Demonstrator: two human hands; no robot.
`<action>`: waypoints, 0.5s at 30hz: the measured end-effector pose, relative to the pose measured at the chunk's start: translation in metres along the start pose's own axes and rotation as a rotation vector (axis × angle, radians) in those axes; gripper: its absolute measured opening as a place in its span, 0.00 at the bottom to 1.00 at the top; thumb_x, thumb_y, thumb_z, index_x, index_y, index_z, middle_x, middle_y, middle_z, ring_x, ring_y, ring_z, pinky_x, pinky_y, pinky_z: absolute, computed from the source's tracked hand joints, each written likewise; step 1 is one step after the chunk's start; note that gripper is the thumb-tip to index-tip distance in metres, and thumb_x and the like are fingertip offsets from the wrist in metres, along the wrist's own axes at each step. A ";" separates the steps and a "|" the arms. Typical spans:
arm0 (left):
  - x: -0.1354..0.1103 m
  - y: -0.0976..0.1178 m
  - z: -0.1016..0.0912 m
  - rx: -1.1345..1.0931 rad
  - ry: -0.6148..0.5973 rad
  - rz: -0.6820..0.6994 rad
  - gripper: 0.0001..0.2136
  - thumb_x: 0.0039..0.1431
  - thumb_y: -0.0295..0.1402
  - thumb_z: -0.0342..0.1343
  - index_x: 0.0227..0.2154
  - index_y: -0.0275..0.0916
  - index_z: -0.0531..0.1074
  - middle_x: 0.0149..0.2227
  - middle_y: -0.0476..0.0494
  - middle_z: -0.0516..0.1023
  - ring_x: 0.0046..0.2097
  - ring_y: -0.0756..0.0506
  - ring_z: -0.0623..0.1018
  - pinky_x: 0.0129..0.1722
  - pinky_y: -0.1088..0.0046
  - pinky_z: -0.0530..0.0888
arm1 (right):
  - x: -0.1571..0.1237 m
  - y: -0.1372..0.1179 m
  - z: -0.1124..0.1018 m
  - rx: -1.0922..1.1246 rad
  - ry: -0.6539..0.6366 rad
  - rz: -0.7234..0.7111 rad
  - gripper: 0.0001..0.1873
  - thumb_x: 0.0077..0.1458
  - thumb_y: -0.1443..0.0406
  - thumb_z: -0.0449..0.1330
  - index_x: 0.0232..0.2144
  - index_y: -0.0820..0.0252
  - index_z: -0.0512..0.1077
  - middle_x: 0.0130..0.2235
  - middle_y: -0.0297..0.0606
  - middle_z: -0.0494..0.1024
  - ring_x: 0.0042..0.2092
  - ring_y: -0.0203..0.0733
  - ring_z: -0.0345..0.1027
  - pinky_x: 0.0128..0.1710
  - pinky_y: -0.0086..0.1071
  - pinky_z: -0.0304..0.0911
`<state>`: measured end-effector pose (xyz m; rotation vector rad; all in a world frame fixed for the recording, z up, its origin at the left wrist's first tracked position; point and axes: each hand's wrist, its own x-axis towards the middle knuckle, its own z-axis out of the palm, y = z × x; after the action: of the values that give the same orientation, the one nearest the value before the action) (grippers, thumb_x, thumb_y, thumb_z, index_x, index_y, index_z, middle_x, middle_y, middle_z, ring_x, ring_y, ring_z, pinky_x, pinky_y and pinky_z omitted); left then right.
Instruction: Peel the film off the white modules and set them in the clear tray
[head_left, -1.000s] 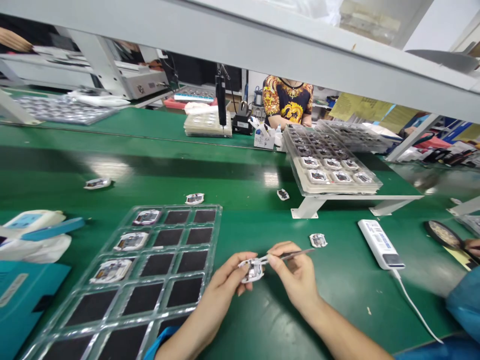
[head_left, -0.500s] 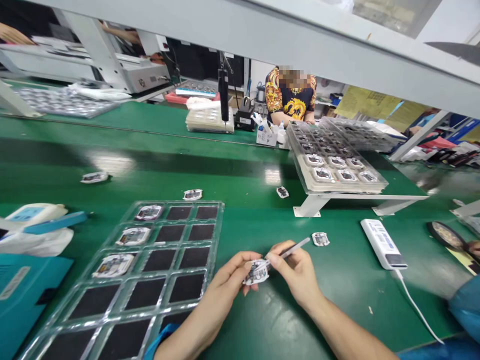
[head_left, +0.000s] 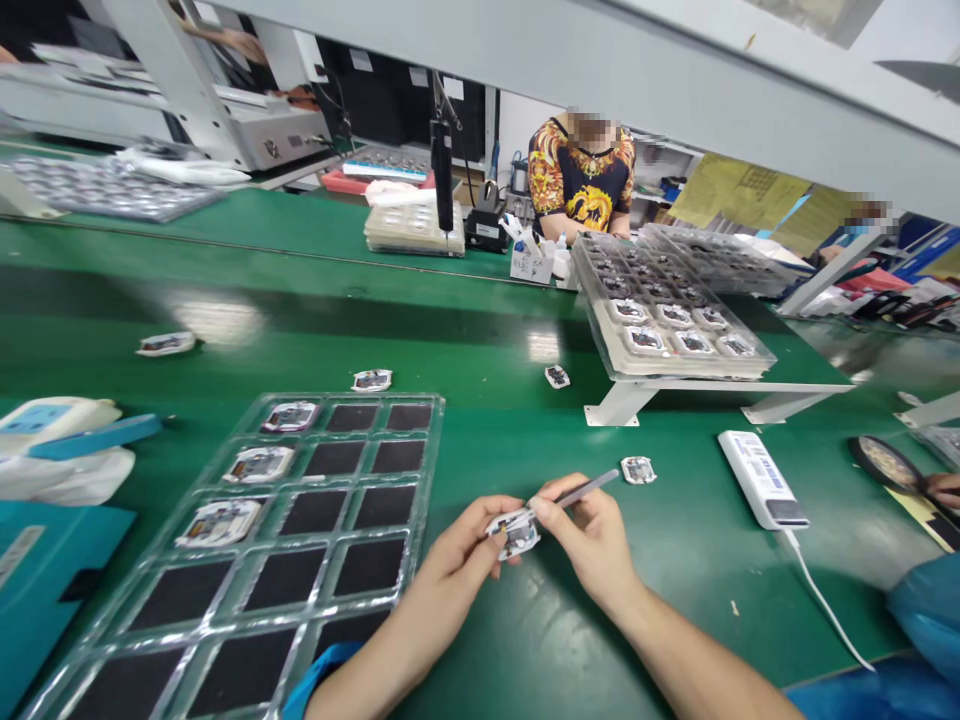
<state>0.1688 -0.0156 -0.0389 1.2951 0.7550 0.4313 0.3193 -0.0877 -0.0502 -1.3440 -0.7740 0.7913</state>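
My left hand (head_left: 463, 548) pinches a small white electronic part (head_left: 514, 531) just above the green table (head_left: 487, 350). My right hand (head_left: 589, 535) grips thin metal tweezers (head_left: 579, 491), their tips resting on that part. Left of my hands lies a clear plastic tray (head_left: 420, 480) with dark square pockets; three pockets at its far left hold similar parts (head_left: 257, 464). Another loose part (head_left: 638, 469) lies on the table just right of my right hand.
A raised stand holds a stacked tray of parts (head_left: 671, 335) at the right. A white device with a cable (head_left: 762, 479) lies beside it. Loose parts (head_left: 372, 380) dot the belt. A person in a patterned shirt (head_left: 581, 185) sits opposite. Blue and white equipment (head_left: 52, 440) stands at the left.
My hands have stayed together on the part, the tweezers shifting slightly against it. The camera has tilted a little, so the scene sits lower.
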 end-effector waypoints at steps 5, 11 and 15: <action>0.000 -0.003 -0.001 0.025 -0.013 0.019 0.13 0.58 0.39 0.54 0.43 0.39 0.73 0.36 0.45 0.77 0.35 0.44 0.75 0.33 0.70 0.70 | 0.001 0.000 0.000 0.037 -0.013 0.023 0.08 0.49 0.61 0.69 0.27 0.58 0.76 0.28 0.33 0.79 0.31 0.38 0.70 0.34 0.30 0.65; 0.002 -0.004 -0.001 0.024 -0.041 -0.003 0.15 0.55 0.38 0.56 0.45 0.39 0.73 0.35 0.45 0.79 0.33 0.45 0.75 0.34 0.70 0.70 | 0.002 -0.001 -0.002 0.068 -0.007 0.001 0.08 0.50 0.61 0.69 0.27 0.58 0.76 0.28 0.33 0.79 0.31 0.38 0.71 0.34 0.30 0.66; 0.001 -0.001 -0.001 0.051 -0.040 0.005 0.15 0.55 0.38 0.55 0.45 0.39 0.73 0.36 0.44 0.79 0.32 0.45 0.74 0.33 0.70 0.71 | 0.001 0.000 -0.002 0.069 -0.014 0.003 0.09 0.50 0.60 0.70 0.27 0.58 0.76 0.28 0.34 0.79 0.32 0.39 0.72 0.34 0.31 0.66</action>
<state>0.1686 -0.0139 -0.0401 1.3501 0.7334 0.3909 0.3221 -0.0877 -0.0502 -1.2794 -0.7492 0.8230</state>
